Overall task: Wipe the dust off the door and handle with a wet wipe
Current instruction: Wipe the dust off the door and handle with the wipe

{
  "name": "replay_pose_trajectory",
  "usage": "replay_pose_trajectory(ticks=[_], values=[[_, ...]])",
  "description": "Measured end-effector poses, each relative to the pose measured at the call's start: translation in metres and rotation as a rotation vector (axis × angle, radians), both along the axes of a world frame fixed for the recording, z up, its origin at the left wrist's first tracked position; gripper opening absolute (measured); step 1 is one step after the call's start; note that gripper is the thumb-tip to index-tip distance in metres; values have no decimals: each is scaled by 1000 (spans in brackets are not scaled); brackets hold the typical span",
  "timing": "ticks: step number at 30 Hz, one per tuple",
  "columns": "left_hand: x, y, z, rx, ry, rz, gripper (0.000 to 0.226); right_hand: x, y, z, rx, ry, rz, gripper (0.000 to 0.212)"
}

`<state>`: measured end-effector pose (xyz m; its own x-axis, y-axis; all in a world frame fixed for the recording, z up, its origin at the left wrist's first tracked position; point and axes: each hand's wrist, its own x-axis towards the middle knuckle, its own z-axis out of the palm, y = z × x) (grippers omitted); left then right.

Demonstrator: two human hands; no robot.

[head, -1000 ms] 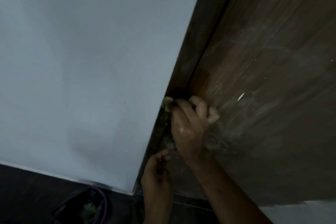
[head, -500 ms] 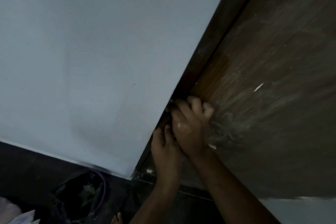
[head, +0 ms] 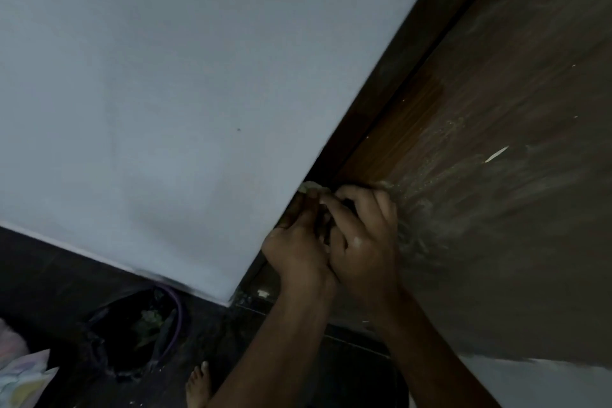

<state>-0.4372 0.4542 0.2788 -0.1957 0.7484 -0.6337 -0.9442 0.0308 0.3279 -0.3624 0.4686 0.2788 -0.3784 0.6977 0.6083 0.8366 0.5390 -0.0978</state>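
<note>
1. Door (head: 496,175): brown wood, on the right of the scene; a clean strip is seen along its left edge above the hands, while grey dust streaks cover the rest.
2. Wet wipe (head: 311,186): a soiled, crumpled wad, seen only as a pale tuft at the door's edge, just above the fingertips.
3. Left hand (head: 298,248): fingers are curled up toward the wipe; whether it is pinched cannot be told.
4. Right hand (head: 364,235): fingers are curled, bunched over the wipe and pressed to the door; touching the left hand.
5. Handle: not in view.
6. Wall (head: 165,93): white, on the left.
7. Dark bin (head: 132,331) and a bare foot (head: 197,387): on the floor, near.
8. Step judged: the edge is being wiped, possibly with the wipe being refolded. Next, a cleaner face should be turned out and the dusty panel to the right swept.
</note>
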Motion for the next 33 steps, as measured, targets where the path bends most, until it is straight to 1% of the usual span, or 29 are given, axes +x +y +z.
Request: replay_pose_trajectory(ticks=[1,2,4,6,7,9,10,11,12,13,15,17,18,22,25,28,30,33], values=[[3,2,-2,-38,37,39,20,5,-3,1,-9,45,13,46],[5,4,-3,-82,68,74,19,9,-6,1,-21,72,18,46],[9,8,-10,-167,104,109,15,17,-11,-2,-47,90,23,36],[9,11,-24,-232,112,99,6,21,-15,-6,-58,69,52,33],[8,11,-32,-243,120,57,6,23,-17,-7,-56,51,72,35],[8,10,-46,-249,142,-17,18,27,-18,-9,-62,41,105,43],[9,10,-49,-270,170,-17,22,29,-18,-9,-77,47,109,46],[12,11,-49,-286,213,26,21,30,-18,-9,-94,56,111,47],[14,11,-47,-295,278,96,16,30,-19,-8,-106,63,108,49],[18,13,-43,-286,386,162,13,30,-19,-8,-111,68,103,52],[24,15,-35,-222,615,213,21,29,-18,-8,-122,75,103,55],[27,13,-38,-191,731,227,21,30,-17,-6,-125,109,106,56],[28,13,-44,-214,771,232,19,31,-17,-6,-116,138,107,56],[27,11,-79,-421,783,126,19,37,-30,-17,-129,263,102,44],[22,11,-94,-500,817,55,23,43,-53,-40,-99,268,101,44],[19,11,-95,-475,864,34,23,50,-66,-63,-129,243,130,41],[22,8,-89,-409,982,52,21,55,-72,-74,-158,215,99,32],[24,6,-89,-218,1182,140,18,57,-79,-88,-237,188,24,23]])
